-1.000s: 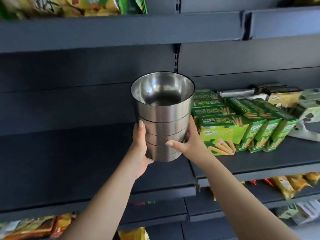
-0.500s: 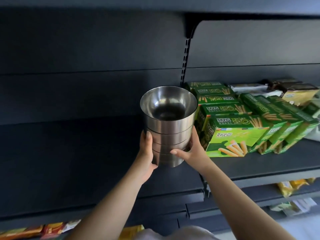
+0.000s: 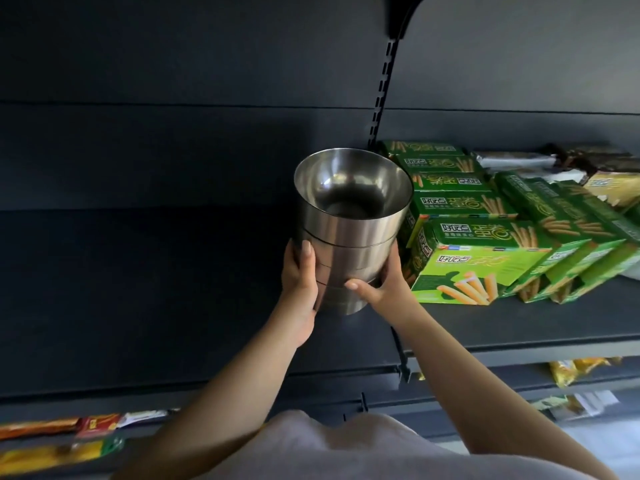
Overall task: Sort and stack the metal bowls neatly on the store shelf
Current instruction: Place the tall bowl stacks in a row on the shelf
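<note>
Both hands, the left hand (image 3: pixel 298 282) and right hand (image 3: pixel 382 289), clasp the upright stack of bowls (image 3: pixel 349 230) from either side, just above the dark shelf (image 3: pixel 138 306), left of the green boxes (image 3: pixel 478 265).

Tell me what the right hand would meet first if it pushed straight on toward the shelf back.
Probably the nearest green biscuit-stick box, close beside the right hand gripping the nested steel bowls; depth is unclear.

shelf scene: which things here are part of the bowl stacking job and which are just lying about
Part of the job:
stack of metal bowls
left hand
right hand
dark shelf

Just lying about:
green snack boxes
snack packets on the lower shelf
</note>
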Demonstrator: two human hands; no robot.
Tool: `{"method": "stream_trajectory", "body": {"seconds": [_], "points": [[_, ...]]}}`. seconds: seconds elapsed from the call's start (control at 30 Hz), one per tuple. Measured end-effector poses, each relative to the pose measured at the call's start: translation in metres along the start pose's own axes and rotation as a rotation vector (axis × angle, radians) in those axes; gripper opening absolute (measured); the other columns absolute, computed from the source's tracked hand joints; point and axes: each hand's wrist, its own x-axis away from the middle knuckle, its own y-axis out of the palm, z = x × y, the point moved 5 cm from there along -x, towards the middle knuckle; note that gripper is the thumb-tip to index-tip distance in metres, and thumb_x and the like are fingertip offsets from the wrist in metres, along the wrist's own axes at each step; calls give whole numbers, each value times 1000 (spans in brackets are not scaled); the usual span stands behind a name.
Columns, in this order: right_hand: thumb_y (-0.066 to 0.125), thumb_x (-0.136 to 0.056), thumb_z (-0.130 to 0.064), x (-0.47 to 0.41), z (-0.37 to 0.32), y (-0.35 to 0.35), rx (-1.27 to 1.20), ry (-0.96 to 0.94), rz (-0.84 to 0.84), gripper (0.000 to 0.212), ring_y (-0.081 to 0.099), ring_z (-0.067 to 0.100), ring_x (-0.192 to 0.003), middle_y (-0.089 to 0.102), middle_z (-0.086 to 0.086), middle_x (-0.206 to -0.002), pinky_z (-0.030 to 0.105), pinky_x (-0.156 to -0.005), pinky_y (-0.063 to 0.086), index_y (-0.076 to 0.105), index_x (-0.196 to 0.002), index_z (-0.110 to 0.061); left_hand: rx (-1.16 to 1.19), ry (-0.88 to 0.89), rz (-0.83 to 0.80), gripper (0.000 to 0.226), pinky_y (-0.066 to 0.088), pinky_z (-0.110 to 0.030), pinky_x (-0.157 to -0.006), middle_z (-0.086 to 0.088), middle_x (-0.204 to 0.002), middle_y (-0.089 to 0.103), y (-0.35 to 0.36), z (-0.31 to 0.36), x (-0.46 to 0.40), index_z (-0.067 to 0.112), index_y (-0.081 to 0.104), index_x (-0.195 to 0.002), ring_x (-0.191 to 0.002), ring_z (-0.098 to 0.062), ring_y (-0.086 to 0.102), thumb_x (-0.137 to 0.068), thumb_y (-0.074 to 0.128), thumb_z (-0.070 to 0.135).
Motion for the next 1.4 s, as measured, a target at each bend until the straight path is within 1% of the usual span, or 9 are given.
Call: {"method": "stream_trajectory", "body": {"seconds": [0.1, 0.23, 0.37, 0.5, 0.67, 0.83, 1.0, 1.27, 1.4], "points": [[77, -56, -54, 7, 3, 8, -58, 12, 61, 128, 30, 12, -140, 28, 4, -154, 36, -116, 28, 2, -151, -15, 8, -32, 90, 104, 20, -51, -113, 9, -154, 23, 0, -4, 3, 43, 16, -144, -140, -19, 26, -52, 36, 88], [75, -54, -70, 20, 13, 19, -142, 52, 158, 125, 27, 13, -142, 25, -1, -155, 41, -116, 27, 8, -150, -26, 117, -103, 54, 109, 32, -57, -101, 10, -155, 20, 2, -12, 8, 54, 15, -140, -138, -26, 30, -40, 40, 86], [62, -86, -17, 22, 10, 26, -382, 106, 184, 88, 36, 6, -132, 30, -2, -152, 21, -107, 34, 2, -151, -22, 269, -151, -20, 126, 51, -54, -82, 3, -141, 45, 7, -15, -3, 53, 29, -136, -119, -28, 54, -19, 54, 93], [62, -72, -54, 8, 9, 22, -442, 182, 176, 98, 33, 9, -137, 29, -8, -153, 38, -114, 31, 9, -151, -32, 302, -140, 4, 115, 55, -52, -74, 0, -145, 40, 12, -14, -12, 51, 26, -138, -119, -32, 53, -33, 54, 90], [61, -82, -49, -24, 12, 20, -401, 145, 218, 97, 26, 14, -141, 19, 0, -157, 39, -117, 23, -4, -151, -27, 311, -161, 93, 77, 52, -55, -76, -2, -147, 35, 21, 1, -37, 40, 17, -144, -121, -33, 50, -77, 39, 70], [61, -49, -78, -70, 8, 13, -292, 189, 227, 128, 28, 17, -141, 24, -1, -156, 43, -115, 28, -6, -149, -33, 246, -157, 134, 86, 50, -64, -74, -2, -151, 26, 32, 16, -70, 39, 13, -145, -127, -36, 44, -73, 45, 73], [63, -81, -52, -102, 7, 0, -92, 145, 268, 96, 27, 23, -142, 27, 5, -154, 46, -115, 26, 4, -152, -25, 217, -146, 114, 87, 47, -67, -78, -3, -151, 22, 39, 27, -96, 36, 11, -146, -129, -37, 39, -74, 44, 73], [60, -86, -44, -123, -5, -8, 14, 101, 267, 85, 18, 21, -144, 22, 4, -156, 42, -118, 16, 11, -151, -19, 186, -157, 100, 86, 45, -63, -89, -3, -151, 19, 44, 34, -118, 31, 11, -147, -133, -35, 34, -78, 42, 71], [60, -88, -38, -124, -1, -8, -82, 103, 264, 76, 25, 18, -141, 31, 4, -152, 29, -114, 20, 20, -149, -15, 209, -150, 86, 87, 47, -65, -84, -4, -150, 22, 44, 35, -120, 33, 12, -146, -131, -36, 37, -75, 44, 72]]}}
